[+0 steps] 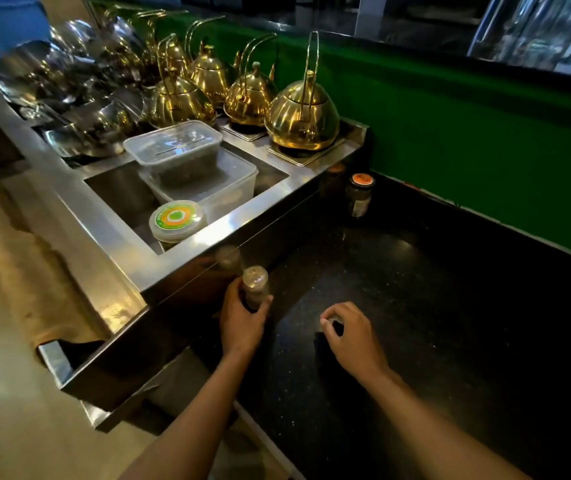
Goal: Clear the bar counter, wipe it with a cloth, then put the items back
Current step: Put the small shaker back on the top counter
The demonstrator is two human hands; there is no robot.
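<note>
Black speckled stone counter (415,306) carries what we handle. Our left hand (242,320) grips a clear shaker jar with a perforated lid and dark spice inside (255,287): fingers wrapped round its lower body, thumb on the right side. The jar stands upright, long axis vertical, right next to the steel side wall of the raised steel unit (207,237) to its left. Whether its base touches the counter or is lifted, we cannot tell; the hand hides it.

Our right hand (353,336) sits further right and nearer to us, fingers curled down over a small jar with a pale top (331,321). Only the top edge shows under the fingertips, so it reads as a top-down grip, but we cannot say how firm.

One more item: a dark glass jar with an orange lid (360,197), upright at the far corner of the counter, against the steel unit, well apart from both hands. It lies ahead and slightly right of the right hand, which is the nearer hand to it.

Judgement: both hands are loaded, so the orange-lid jar needs a free hand first. Whether we are clearing or restocking, we cannot tell; no cloth in view.
</note>
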